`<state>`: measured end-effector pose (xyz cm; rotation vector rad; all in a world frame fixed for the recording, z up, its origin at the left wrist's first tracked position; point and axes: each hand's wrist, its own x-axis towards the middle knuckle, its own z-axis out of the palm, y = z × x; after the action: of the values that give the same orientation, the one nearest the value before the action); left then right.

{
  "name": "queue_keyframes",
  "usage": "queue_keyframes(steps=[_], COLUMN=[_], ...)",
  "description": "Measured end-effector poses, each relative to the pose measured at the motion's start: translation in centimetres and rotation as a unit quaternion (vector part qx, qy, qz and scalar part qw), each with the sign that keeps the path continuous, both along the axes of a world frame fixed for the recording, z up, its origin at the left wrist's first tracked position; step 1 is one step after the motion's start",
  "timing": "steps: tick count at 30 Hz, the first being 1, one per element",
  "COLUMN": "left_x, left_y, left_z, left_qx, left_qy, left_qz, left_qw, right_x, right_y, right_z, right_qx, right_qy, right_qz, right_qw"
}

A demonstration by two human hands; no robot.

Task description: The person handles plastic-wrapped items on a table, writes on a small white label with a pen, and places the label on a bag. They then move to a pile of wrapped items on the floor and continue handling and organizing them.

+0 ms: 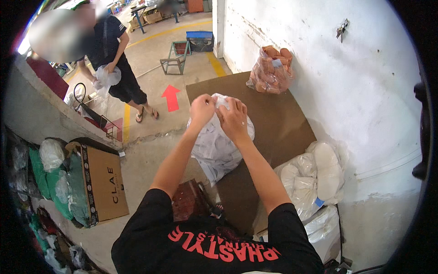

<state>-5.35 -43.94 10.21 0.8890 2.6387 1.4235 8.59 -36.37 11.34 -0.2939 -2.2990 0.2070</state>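
A full white plastic bag [218,147] rests at the left edge of a brown tabletop [278,123] in front of me. Its gathered top sticks up between my two hands. My left hand [202,111] is closed, fingers curled in at the left side of the bag's neck. On the other side my right hand [233,118] has its fingers bent over the gathered plastic, and a ring shows on one finger. The bag's contents look pale, but I cannot make out what they are. My fingertips are partly hidden.
A clear bag of orange pieces [273,71] sits at the table's far end by the wall. Bags of cream-coloured pads [315,171] lie at right. A cardboard box [106,182] stands left. Another person [114,59] holds a plastic bag. A metal stool frame [174,59] stands beyond.
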Motion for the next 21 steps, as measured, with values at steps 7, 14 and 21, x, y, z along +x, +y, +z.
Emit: queue_keyframes(steps=[7, 14, 21], left_x=[-2.5, -2.5, -3.3], left_y=[1.5, 2.5, 0.5], left_z=[-0.7, -5.4, -3.2], left_qx=[-0.165, -0.223, 0.089], left_qy=[-0.057, -0.075, -0.261], left_qz=[0.105, 0.128, -0.038], left_qw=[0.979, 0.963, 0.960], right_x=[1.2, 7.1, 8.0], right_y=[-1.1, -3.6, -1.2], right_z=[-2.9, -5.8, -5.0], right_qx=[-0.018, -0.090, -0.136], right_qy=[-0.040, -0.059, -0.030], right_qz=[-0.015, -0.022, -0.010], right_qw=[0.999, 0.994, 0.990])
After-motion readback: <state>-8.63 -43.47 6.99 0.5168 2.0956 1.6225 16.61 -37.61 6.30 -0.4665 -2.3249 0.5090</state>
